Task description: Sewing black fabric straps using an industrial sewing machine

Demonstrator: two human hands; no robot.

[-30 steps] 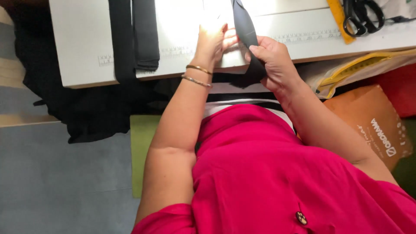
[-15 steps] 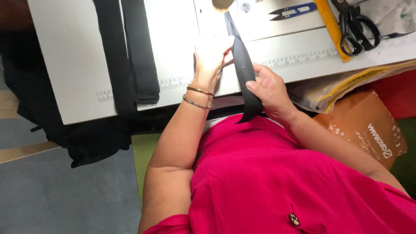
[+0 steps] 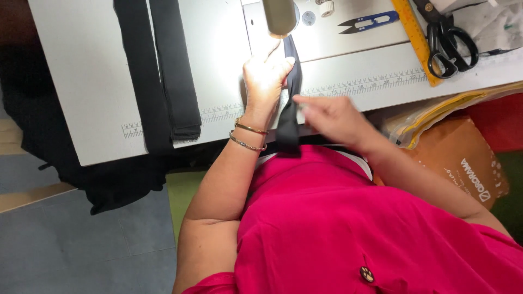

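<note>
While the left hand (image 3: 265, 76) pressed a black strip (image 3: 289, 117) onto the tabletop (image 3: 98, 81) at upper centre, its fingers curled over it. Just right, the blurred right hand (image 3: 332, 117) pinched the strip's edge. Scissors (image 3: 449, 38) lay at upper right.

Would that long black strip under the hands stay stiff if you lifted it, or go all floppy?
Probably floppy: the black strip already droops over the table edge below the left hand. It looks thin and flat, so likely light. The right hand is blurred, so its grip is unclear.
</note>
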